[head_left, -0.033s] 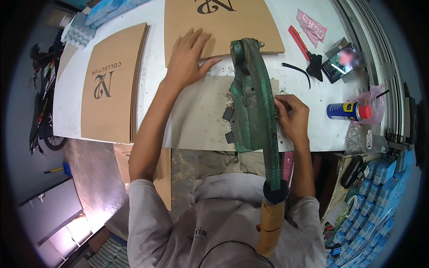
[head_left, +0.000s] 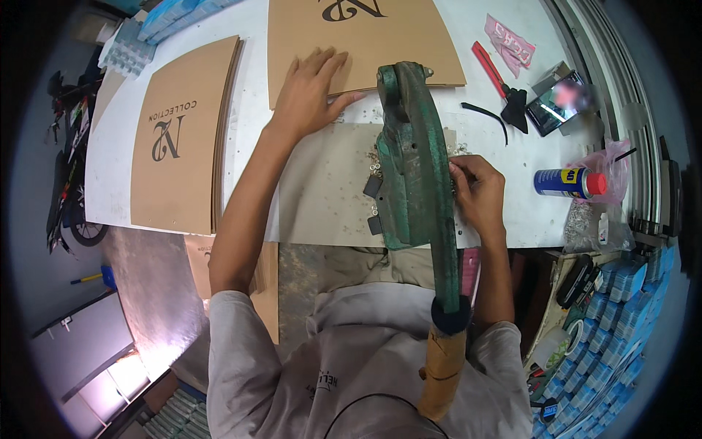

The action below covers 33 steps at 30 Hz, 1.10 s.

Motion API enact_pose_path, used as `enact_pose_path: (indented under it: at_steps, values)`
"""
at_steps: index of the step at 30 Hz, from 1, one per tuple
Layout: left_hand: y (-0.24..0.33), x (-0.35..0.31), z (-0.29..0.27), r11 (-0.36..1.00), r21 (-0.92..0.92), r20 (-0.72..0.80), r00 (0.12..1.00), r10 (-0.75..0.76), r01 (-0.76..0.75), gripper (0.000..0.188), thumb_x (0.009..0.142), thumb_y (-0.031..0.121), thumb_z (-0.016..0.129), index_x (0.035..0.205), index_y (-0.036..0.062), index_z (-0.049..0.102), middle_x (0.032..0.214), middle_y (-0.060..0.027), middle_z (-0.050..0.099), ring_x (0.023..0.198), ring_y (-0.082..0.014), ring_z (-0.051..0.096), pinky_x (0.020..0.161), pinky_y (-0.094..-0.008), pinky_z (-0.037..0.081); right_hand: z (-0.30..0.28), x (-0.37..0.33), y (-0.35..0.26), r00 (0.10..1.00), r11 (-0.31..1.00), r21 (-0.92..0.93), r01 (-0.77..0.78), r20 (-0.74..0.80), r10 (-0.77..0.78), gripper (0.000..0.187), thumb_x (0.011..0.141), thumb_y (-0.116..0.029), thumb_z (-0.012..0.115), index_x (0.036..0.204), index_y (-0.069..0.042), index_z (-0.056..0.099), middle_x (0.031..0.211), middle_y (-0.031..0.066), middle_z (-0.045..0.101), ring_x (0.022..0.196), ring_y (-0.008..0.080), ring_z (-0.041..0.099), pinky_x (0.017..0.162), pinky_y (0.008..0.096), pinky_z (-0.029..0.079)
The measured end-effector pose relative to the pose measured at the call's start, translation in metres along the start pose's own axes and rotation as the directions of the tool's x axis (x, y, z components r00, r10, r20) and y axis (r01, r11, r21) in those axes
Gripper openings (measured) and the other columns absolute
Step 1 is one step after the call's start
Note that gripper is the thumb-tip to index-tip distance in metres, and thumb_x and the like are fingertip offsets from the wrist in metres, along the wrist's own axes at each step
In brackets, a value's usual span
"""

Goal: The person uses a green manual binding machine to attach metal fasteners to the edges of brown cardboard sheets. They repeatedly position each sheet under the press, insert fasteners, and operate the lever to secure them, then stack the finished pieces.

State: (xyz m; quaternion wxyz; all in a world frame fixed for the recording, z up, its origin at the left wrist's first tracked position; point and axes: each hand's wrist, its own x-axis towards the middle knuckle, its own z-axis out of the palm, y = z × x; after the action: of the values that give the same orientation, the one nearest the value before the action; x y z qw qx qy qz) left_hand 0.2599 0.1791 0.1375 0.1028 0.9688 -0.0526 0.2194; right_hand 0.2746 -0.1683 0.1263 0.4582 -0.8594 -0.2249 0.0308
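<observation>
My left hand [head_left: 311, 99] lies flat with fingers apart on the near edge of a brown cardboard stack [head_left: 380, 51] printed with dark lettering. To its right stands a worn green lever press [head_left: 413, 161], whose long arm points toward me and ends in a tan wrapped handle [head_left: 442, 366]. At the right side of the press, my right hand [head_left: 480, 192] has its thumb and forefinger pinched together beside small metal bits. Anything in that pinch is too small or hidden to name. Small rings [head_left: 374, 170] and a black block [head_left: 373, 186] sit at the press's left side.
Another cardboard stack [head_left: 183, 139] rests on the white table at left. Toward the right are a red-handled tool [head_left: 491, 69], a phone [head_left: 557, 106], a blue spray can [head_left: 561, 181] with a red cap and a clear bag [head_left: 585, 227] of small parts. Blue packs [head_left: 607, 329] are piled below.
</observation>
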Motion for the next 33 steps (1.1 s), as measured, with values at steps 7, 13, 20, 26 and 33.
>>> enact_pose_path:
  at_steps: [7, 13, 20, 26, 33]
  values:
    - [-0.006, -0.013, 0.006, 0.997, 0.000, 0.114, 0.990, -0.080, 0.080, 0.070, 0.091, 0.046, 0.074, 0.144, 0.0068, 0.052, 0.137, -0.0231, 0.061, 0.132, -0.0457, 0.054, 0.115, -0.0545, 0.040, 0.002, -0.003, 0.008, 0.986, 0.913, 0.375, -0.160, 0.009, 0.169, 0.013, 0.097, -0.006, 0.070, 0.107, 0.002, 0.071, 0.093, 0.0075, 0.073, 0.085, 0.0143, 0.068, 0.078, 0.0277, 0.052]
    - [-0.005, 0.002, 0.004, 0.997, 0.017, -0.072, 0.995, 0.071, -0.070, 0.065, 0.092, 0.043, 0.074, 0.142, 0.0074, 0.054, 0.135, -0.0198, 0.063, 0.131, -0.0430, 0.056, 0.115, -0.0536, 0.041, 0.020, 0.018, 0.024, 0.970, 0.878, 0.430, -0.210, 0.204, 0.132, 0.018, 0.101, -0.011, 0.066, 0.113, 0.002, 0.066, 0.098, 0.0029, 0.069, 0.088, 0.0090, 0.062, 0.079, 0.0252, 0.050]
    - [0.007, 0.012, 0.005, 0.972, -0.232, 0.291, 0.956, 0.027, 0.043, 0.038, 0.097, 0.022, 0.065, 0.133, 0.0130, 0.057, 0.149, -0.0111, 0.054, 0.131, -0.0355, 0.058, 0.114, -0.0561, 0.042, 0.043, 0.044, 0.028, 0.948, 0.989, 0.151, -0.004, 0.316, -0.044, 0.029, 0.097, -0.019, 0.071, 0.120, -0.001, 0.067, 0.108, 0.0073, 0.071, 0.094, 0.0162, 0.068, 0.080, 0.0333, 0.058]
    - [0.022, 0.008, 0.017, 0.991, -0.053, 0.127, 0.983, 0.130, -0.124, 0.028, 0.094, 0.014, 0.060, 0.121, 0.0193, 0.063, 0.151, -0.0046, 0.054, 0.122, -0.0333, 0.064, 0.099, -0.0507, 0.055, 0.059, 0.042, 0.038, 0.943, 0.884, 0.409, -0.228, 0.321, 0.094, 0.033, 0.100, -0.018, 0.066, 0.129, -0.001, 0.062, 0.115, 0.0102, 0.069, 0.096, 0.0185, 0.070, 0.083, 0.0323, 0.062]
    - [0.034, 0.017, 0.025, 0.974, 0.150, 0.203, 0.970, 0.137, -0.169, 0.035, 0.091, 0.012, 0.061, 0.118, 0.0259, 0.077, 0.127, 0.0012, 0.069, 0.109, -0.0294, 0.067, 0.093, -0.0430, 0.057, 0.045, 0.050, 0.033, 0.971, 0.950, 0.312, 0.002, 0.225, -0.076, 0.023, 0.099, -0.013, 0.064, 0.119, -0.002, 0.067, 0.105, 0.0083, 0.070, 0.087, 0.0176, 0.070, 0.073, 0.0319, 0.060]
